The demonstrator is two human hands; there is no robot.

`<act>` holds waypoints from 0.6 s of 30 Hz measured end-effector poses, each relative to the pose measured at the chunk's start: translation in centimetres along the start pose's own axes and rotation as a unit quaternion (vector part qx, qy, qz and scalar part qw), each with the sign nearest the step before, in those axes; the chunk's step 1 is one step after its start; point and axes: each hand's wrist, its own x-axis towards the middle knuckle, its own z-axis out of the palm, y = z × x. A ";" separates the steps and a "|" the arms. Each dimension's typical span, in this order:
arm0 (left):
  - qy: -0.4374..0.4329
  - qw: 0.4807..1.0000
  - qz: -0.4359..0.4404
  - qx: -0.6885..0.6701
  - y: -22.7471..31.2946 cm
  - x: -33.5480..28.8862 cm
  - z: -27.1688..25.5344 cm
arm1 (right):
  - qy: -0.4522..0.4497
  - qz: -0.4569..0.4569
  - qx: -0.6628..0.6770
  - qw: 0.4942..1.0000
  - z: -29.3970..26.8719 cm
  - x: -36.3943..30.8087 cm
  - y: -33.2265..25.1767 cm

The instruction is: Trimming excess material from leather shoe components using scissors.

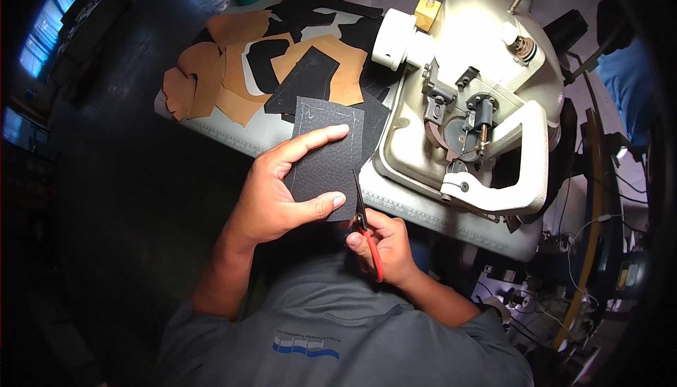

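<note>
Your left hand [275,193] pinches the dark leather panel [328,158]; right hand [381,246] fingers clamp red-handled scissors [365,228] at its right edge (trim barely begun, chalk outline mostly uncut)

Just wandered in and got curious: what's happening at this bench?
A person is trimming a dark grey piece of leather. The left hand holds the piece up by its left edge, and the right hand works red-handled scissors along its right edge. A cream-coloured sewing machine sits just to the right on the table, and tan and black cut pieces lie spread out behind.
</note>
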 end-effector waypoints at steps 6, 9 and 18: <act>-0.018 1.000 0.008 -0.001 -0.3 -0.3 0.6 | 0.011 -0.004 0.019 1.000 -0.2 -0.1 1.2; -0.015 1.000 0.009 0.005 -0.3 -0.3 0.7 | 0.013 -0.002 0.011 1.000 -0.1 0.0 0.9; -0.005 1.000 0.028 0.001 -0.6 -0.5 1.1 | 0.016 0.019 0.038 0.999 0.2 -0.1 0.6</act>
